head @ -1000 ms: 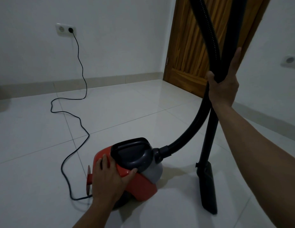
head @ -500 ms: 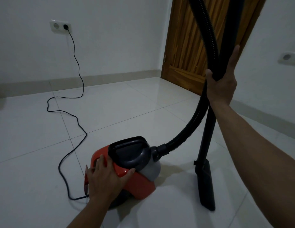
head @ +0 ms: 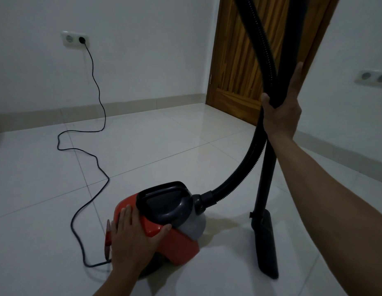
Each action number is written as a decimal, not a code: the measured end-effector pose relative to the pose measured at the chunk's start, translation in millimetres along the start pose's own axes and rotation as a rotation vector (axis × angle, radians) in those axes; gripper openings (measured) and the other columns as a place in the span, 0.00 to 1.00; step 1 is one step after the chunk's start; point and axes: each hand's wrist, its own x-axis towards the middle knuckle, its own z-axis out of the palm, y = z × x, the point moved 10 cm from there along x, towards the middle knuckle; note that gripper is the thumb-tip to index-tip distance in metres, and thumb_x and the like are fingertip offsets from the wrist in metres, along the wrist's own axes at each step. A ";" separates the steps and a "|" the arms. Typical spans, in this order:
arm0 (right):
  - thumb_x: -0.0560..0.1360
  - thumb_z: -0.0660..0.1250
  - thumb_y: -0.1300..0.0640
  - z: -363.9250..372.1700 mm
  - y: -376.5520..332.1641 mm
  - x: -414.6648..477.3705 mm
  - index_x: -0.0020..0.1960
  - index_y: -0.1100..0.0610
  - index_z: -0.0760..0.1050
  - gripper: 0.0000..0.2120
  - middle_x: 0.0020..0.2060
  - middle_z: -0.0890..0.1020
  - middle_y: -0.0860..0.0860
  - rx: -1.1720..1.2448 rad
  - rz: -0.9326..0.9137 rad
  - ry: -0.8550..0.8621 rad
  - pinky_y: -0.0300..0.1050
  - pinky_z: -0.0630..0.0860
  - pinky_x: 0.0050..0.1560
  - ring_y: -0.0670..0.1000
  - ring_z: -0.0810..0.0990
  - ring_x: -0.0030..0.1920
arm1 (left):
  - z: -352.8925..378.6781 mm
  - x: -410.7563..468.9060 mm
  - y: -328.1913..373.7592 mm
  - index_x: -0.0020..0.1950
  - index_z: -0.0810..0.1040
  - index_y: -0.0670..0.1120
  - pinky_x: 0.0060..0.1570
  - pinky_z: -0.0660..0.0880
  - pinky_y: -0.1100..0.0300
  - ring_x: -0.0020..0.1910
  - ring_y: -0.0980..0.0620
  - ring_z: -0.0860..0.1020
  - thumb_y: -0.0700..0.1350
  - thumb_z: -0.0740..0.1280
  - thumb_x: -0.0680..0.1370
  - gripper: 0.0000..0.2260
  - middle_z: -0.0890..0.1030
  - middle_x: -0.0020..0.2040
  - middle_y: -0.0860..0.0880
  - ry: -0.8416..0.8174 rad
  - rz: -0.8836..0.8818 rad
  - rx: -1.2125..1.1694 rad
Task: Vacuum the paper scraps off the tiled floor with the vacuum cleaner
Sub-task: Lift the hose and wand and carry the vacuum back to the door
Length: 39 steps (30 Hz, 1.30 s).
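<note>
A small red and grey vacuum cleaner (head: 181, 238) with a black carry handle sits on the white tiled floor (head: 143, 150). My left hand (head: 132, 242) lies flat on its red rear top, fingers spread. My right hand (head: 282, 112) is closed around the upright black wand (head: 266, 178) together with the ribbed black hose (head: 243, 167). The hose curves down into the cleaner's front. The wand's flat black nozzle (head: 266, 244) rests on the floor to the right of the cleaner. No paper scraps show in this view.
A black power cord (head: 96, 165) snakes across the tiles from the cleaner's rear to a wall socket (head: 75, 39) at the back left. A wooden door (head: 235, 60) stands at the back right. Another double socket (head: 372, 79) sits on the right wall.
Both hands keep their hold. The view has shifted slightly, with the cleaner and cord a little lower left in frame.
</note>
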 end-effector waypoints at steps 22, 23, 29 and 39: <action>0.81 0.65 0.47 -4.2 13.1 2.5 0.81 0.46 0.45 0.38 0.59 0.68 0.38 -0.019 0.054 0.009 0.38 0.72 0.51 0.41 0.74 0.55 | 12.5 66.2 146.2 0.43 0.78 0.47 0.36 0.72 0.53 0.33 0.45 0.76 0.66 0.66 0.71 0.21 0.77 0.36 0.48 0.040 0.523 0.337; 0.81 0.65 0.46 -4.4 13.5 2.1 0.81 0.46 0.45 0.38 0.59 0.68 0.38 -0.015 0.052 0.009 0.38 0.72 0.51 0.41 0.74 0.55 | 17.7 65.1 151.4 0.42 0.78 0.46 0.35 0.71 0.52 0.33 0.45 0.76 0.61 0.71 0.69 0.18 0.77 0.36 0.47 0.037 0.534 0.347; 0.81 0.65 0.48 -8.3 16.6 3.3 0.82 0.46 0.45 0.38 0.60 0.68 0.36 -0.001 0.051 0.019 0.36 0.71 0.53 0.39 0.71 0.55 | 39.7 64.1 195.8 0.59 0.78 0.51 0.50 0.69 0.51 0.49 0.48 0.78 0.56 0.59 0.75 0.18 0.81 0.50 0.51 -0.131 0.502 0.323; 0.80 0.66 0.48 -14.5 22.3 7.3 0.81 0.44 0.44 0.39 0.59 0.68 0.36 0.006 0.063 0.023 0.31 0.70 0.51 0.39 0.72 0.55 | 82.9 58.2 225.5 0.68 0.68 0.57 0.45 0.76 0.55 0.45 0.52 0.79 0.62 0.57 0.79 0.20 0.80 0.49 0.55 -0.421 0.595 -0.007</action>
